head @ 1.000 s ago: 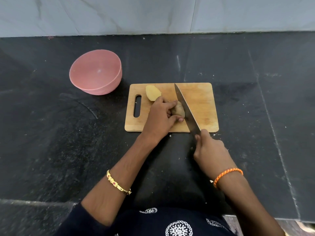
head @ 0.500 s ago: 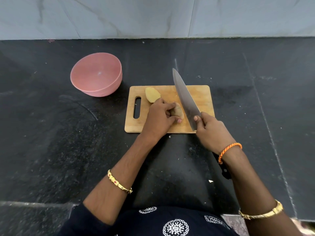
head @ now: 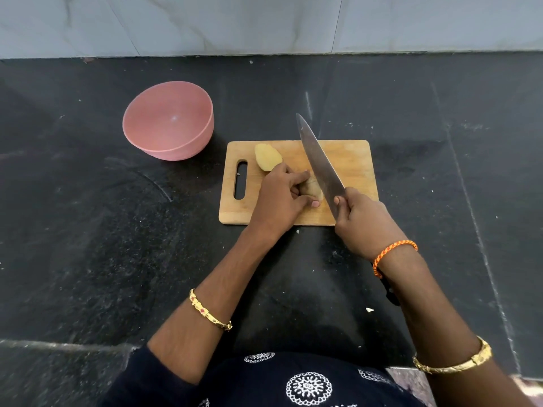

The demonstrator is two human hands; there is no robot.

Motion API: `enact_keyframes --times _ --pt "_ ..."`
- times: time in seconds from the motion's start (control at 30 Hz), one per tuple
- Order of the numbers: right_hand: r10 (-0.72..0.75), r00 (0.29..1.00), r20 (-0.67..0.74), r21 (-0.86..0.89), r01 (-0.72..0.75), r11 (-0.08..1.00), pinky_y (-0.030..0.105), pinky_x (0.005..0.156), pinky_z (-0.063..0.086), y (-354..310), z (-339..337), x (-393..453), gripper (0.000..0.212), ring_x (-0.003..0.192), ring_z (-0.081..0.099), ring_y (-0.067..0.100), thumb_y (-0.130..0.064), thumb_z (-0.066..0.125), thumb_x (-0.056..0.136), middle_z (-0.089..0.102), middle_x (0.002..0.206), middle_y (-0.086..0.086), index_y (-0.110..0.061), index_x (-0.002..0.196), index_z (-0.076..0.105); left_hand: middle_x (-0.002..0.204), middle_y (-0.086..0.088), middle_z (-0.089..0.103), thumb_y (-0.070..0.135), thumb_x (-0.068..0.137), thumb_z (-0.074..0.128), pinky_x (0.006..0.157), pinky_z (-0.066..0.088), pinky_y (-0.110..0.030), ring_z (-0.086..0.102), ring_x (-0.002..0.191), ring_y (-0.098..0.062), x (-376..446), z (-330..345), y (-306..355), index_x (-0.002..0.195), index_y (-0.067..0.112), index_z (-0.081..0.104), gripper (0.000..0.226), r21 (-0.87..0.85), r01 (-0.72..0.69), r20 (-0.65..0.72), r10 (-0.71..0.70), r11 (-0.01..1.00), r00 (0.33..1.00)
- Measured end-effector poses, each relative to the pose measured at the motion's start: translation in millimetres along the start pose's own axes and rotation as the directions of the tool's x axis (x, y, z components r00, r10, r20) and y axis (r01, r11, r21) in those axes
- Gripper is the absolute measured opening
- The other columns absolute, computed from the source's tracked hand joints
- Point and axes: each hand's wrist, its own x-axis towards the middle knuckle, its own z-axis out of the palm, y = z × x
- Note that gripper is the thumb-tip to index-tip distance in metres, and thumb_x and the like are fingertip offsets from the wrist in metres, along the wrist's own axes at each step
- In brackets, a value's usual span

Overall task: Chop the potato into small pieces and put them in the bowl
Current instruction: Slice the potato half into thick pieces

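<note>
On the wooden cutting board [head: 349,160] lie two potato halves. One half [head: 266,157] rests cut face up near the board's handle slot. My left hand [head: 282,198] grips the other half [head: 313,189], which shows only partly between my fingers and thumb. My right hand [head: 363,221] grips the handle of a large knife [head: 318,161]. Its blade points away from me and sits just right of the held half, raised at the tip. The empty pink bowl [head: 169,120] stands left of the board, farther back.
Everything sits on a black stone counter [head: 88,230] that ends at a pale tiled wall [head: 264,22]. Small white scraps lie on the counter near its front edge, below the board.
My right hand moved forward onto the board's front edge and lifted the knife, so the blade now stands higher beside the held half. My left hand stayed in place.
</note>
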Motion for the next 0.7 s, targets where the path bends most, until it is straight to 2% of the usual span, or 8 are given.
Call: enact_keyframes --times 0.13,0.2,0.3,0.4,0.5,0.57,0.63,0.7 --pt "0.015 0.999 -0.037 -0.032 -0.016 0.999 0.035 0.064 0.045 -3.7 6.2 -1.0 0.019 0.066 0.051 0.027 -0.028 0.034 0.1 0.048 0.073 0.009 -0.012 0.096 0.044 0.09 0.005 0.048 0.013 0.07 0.079 0.08 0.046 -0.013 0.052 0.081 -0.01 -0.2 0.9 -0.5 0.124 0.006 0.058 0.059 0.001 0.004 -0.004 -0.004 1.0 1.0" --pt "0.038 0.999 -0.033 -0.044 -0.039 0.998 0.038 0.065 0.046 -3.5 9.2 -3.8 0.017 0.071 0.051 0.033 -0.028 0.035 0.099 0.045 0.07 0.008 -0.014 0.094 0.04 0.092 0.003 0.05 0.012 0.069 0.08 0.082 0.047 -0.016 0.053 0.082 -0.011 -0.5 1.1 0.6 0.124 0.006 0.058 0.059 -0.004 0.005 -0.005 -0.005 1.0 1.0" --pt "0.069 0.998 -0.012 -0.06 -0.069 0.996 0.035 0.064 0.041 3.7 17.6 -16.1 0.015 0.07 0.047 0.033 -0.027 0.035 0.099 0.039 0.064 0.006 -0.015 0.089 0.035 0.097 -0.003 0.055 0.011 0.069 0.08 0.084 0.049 -0.021 0.056 0.086 -0.016 0.2 2.0 -0.6 0.122 0.006 0.06 0.058 -0.003 0.005 -0.007 -0.005 1.0 1.0" --pt "0.078 0.997 0.009 -0.062 -0.077 0.995 0.039 0.069 0.047 10.7 20.8 -26.7 0.018 0.075 0.052 0.034 -0.03 0.032 0.1 0.045 0.069 0.008 -0.015 0.09 0.036 0.098 -0.004 0.056 0.011 0.069 0.08 0.085 0.049 -0.024 0.057 0.087 -0.017 0.2 2.0 -1.6 0.121 0.006 0.061 0.056 0.002 -0.001 -0.018 0.001 1.0 1.0" --pt "0.093 0.995 0.037 -0.053 -0.091 0.994 0.045 0.076 0.052 13.8 13.4 -32.6 0.019 0.082 0.058 0.036 -0.031 0.033 0.1 0.054 0.082 0.015 -0.015 0.093 0.041 0.097 0.0 0.056 0.012 0.071 0.079 0.086 0.05 -0.025 0.057 0.087 -0.014 -1.9 1.8 -1.4 0.122 0.008 0.06 0.055 0.011 0.0 -0.023 0.001 1.0 1.0" --pt "0.073 0.997 0.016 -0.026 -0.072 0.997 0.041 0.071 0.051 15.2 6.1 -33.6 0.02 0.076 0.059 0.034 -0.03 0.035 0.099 0.057 0.082 0.016 -0.015 0.091 0.045 0.096 0.002 0.056 0.012 0.071 0.079 0.087 0.051 -0.025 0.057 0.087 -0.013 -1.9 2.1 -1.8 0.122 0.007 0.06 0.054 0.006 0.006 -0.027 -0.006 1.0 1.0" --pt "0.034 0.999 -0.023 0.002 -0.034 0.999 0.032 0.059 0.044 13.1 -1.5 -32.8 0.02 0.063 0.054 0.027 -0.028 0.036 0.099 0.054 0.072 0.012 -0.015 0.086 0.045 0.094 0.005 0.056 0.013 0.07 0.08 0.088 0.051 -0.024 0.058 0.087 -0.011 -1.6 2.1 -2.4 0.121 0.006 0.061 0.054 -0.008 0.018 -0.035 -0.018 1.0 0.999" --pt "0.012 0.999 -0.042 0.021 -0.011 1.0 0.029 0.055 0.038 9.9 -6.8 -29.0 0.022 0.058 0.05 0.022 -0.027 0.036 0.099 0.051 0.068 0.009 -0.014 0.084 0.045 0.094 0.006 0.056 0.014 0.07 0.081 0.086 0.05 -0.02 0.058 0.087 -0.01 -2.3 2.4 -2.3 0.12 0.006 0.061 0.055 -0.018 0.031 -0.036 -0.031 0.999 0.999"
